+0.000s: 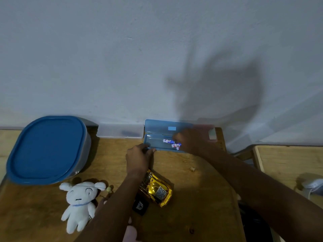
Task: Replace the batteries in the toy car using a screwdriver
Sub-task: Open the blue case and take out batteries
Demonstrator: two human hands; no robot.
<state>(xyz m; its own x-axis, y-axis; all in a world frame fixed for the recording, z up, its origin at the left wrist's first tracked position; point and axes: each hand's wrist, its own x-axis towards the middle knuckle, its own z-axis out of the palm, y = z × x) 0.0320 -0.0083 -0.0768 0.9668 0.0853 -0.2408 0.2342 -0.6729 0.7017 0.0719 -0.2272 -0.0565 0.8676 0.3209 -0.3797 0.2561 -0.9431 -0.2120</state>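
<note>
A blue plastic case point(153, 141) stands open at the back of the wooden table, its lid up against the wall. Inside lie two white-and-blue batteries point(168, 141). My right hand point(191, 141) reaches into the case, its fingers at the batteries; the grip is blurred. My left hand point(139, 158) holds the case's front edge, fingers closed on the rim. The yellow toy car point(157, 189) rests on the table below my left wrist, partly hidden by my forearm. No screwdriver shows clearly.
A large container with a blue lid point(47, 149) sits at the left. A white plush toy point(79, 203) lies near the front. A frosted clear case point(120, 131) stands against the wall. A small black piece point(140, 206) lies beside the car. A second wooden surface point(288, 161) is at right.
</note>
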